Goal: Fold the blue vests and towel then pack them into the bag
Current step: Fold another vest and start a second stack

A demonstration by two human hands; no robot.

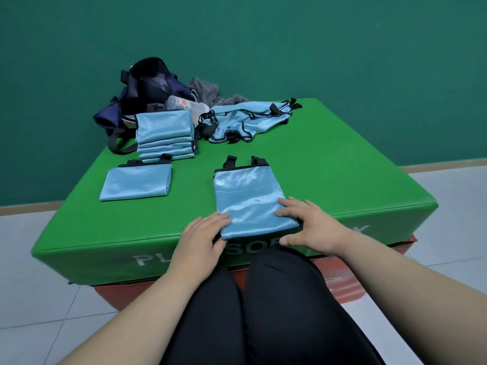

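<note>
A folded light-blue vest [247, 196] with black straps lies at the near edge of the green mat [329, 164]. My left hand [203, 234] holds its near left corner, thumb under the edge. My right hand [309, 221] holds its near right corner, fingers on top. Another folded vest [137, 181] lies to the left. Behind it stands a stack of folded vests [166, 134]. Unfolded vests [245, 118] lie in a heap at the back. The dark blue bag [142, 93] stands open at the back left, with a grey towel [208, 92] beside it.
A clear plastic bottle [184, 104] lies against the bag. The mat rests on a red block [350, 280] on a tiled floor, before a green wall. My knees in black trousers [263, 299] are against the mat's front.
</note>
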